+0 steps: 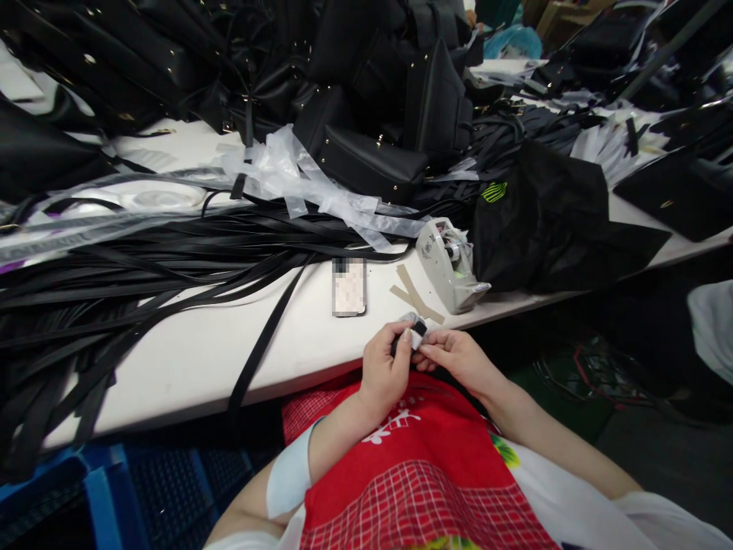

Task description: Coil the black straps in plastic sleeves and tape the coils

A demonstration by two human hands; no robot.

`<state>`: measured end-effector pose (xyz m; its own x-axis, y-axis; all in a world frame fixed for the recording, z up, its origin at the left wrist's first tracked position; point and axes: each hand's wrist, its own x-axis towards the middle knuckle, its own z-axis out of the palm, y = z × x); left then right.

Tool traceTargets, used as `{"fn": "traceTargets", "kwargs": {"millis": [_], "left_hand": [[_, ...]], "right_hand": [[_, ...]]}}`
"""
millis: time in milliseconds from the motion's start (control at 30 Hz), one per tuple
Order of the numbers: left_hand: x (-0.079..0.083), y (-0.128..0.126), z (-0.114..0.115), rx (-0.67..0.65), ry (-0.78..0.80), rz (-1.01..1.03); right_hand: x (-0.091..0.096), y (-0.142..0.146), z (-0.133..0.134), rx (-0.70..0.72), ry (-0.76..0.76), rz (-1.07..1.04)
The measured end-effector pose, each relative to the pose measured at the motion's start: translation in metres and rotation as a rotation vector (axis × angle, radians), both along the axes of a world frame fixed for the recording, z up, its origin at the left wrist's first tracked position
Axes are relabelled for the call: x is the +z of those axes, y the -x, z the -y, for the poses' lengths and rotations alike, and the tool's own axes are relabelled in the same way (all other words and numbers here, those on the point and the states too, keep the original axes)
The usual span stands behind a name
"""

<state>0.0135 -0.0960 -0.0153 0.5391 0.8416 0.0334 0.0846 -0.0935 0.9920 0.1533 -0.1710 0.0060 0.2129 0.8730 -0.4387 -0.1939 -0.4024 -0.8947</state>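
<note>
In front of the red apron, at the table's edge, my left hand (386, 363) is closed on a small black strap-like piece (420, 328) with a white patch and some clear film on it. The fingers of my right hand (450, 353) pinch the white patch side of this same piece. Much of the piece is hidden in the fingers. Just beyond the hands lie brown paper strips (409, 294). A whitish tape dispenser (435, 263) stands to their right, and a phone (349, 286) lies to the left.
Long black straps (188, 252) are piled over the left of the white table (286, 344), one hanging off its edge. Clear plastic strips (321, 183) lie behind. Black bags (372, 160) fill the back. A black cloth bag (538, 214) sits right. Blue crates (154, 481) stand below left.
</note>
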Motion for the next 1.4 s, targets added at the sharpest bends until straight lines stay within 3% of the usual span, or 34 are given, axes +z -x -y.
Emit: {"fn": "traceTargets", "kwargs": {"millis": [200, 333, 400, 500, 567, 633, 833, 933, 1000, 1133, 1200, 1300, 1400], "left_hand": [[0.005, 0.003, 0.008, -0.037, -0.351, 0.036], [0.002, 0.000, 0.006, -0.023, -0.383, 0.045], [-0.001, -0.001, 0.001, -0.009, -0.239, 0.030], [-0.008, -0.002, -0.007, -0.039, 0.150, 0.020], [-0.010, -0.002, -0.011, -0.081, 0.374, 0.073], [-0.009, -0.002, -0.012, -0.123, 0.503, 0.156], [0.000, 0.002, -0.011, -0.140, 0.597, 0.201], [0.001, 0.002, -0.012, -0.134, 0.663, 0.235], [0.001, 0.001, -0.014, -0.138, 0.769, 0.297], [0.006, 0.000, -0.022, -0.105, 0.978, 0.426], [0.008, 0.002, -0.026, -0.084, 1.043, 0.461], [0.010, 0.003, -0.028, -0.098, 1.101, 0.477], [0.010, 0.004, -0.026, -0.131, 1.098, 0.485]], "right_hand": [[-0.004, 0.006, 0.000, -0.005, -0.049, 0.168], [-0.005, 0.009, 0.001, -0.003, -0.089, 0.456], [-0.001, 0.009, 0.003, 0.043, -0.096, 0.616], [0.007, 0.008, 0.008, -0.002, -0.169, 0.777], [0.009, 0.006, 0.011, -0.076, -0.255, 0.799], [0.008, 0.006, 0.012, -0.074, -0.295, 0.745], [0.001, 0.008, 0.009, -0.069, -0.186, 0.396], [0.002, 0.004, 0.007, 0.021, -0.180, 0.325], [0.006, -0.003, 0.006, 0.037, -0.223, 0.393], [0.013, -0.021, 0.003, -0.090, -0.392, 0.727], [0.011, -0.026, 0.002, 0.015, -0.396, 0.741], [-0.001, -0.025, 0.000, 0.170, -0.313, 0.502], [-0.016, -0.017, -0.002, 0.142, -0.256, 0.243]]}}
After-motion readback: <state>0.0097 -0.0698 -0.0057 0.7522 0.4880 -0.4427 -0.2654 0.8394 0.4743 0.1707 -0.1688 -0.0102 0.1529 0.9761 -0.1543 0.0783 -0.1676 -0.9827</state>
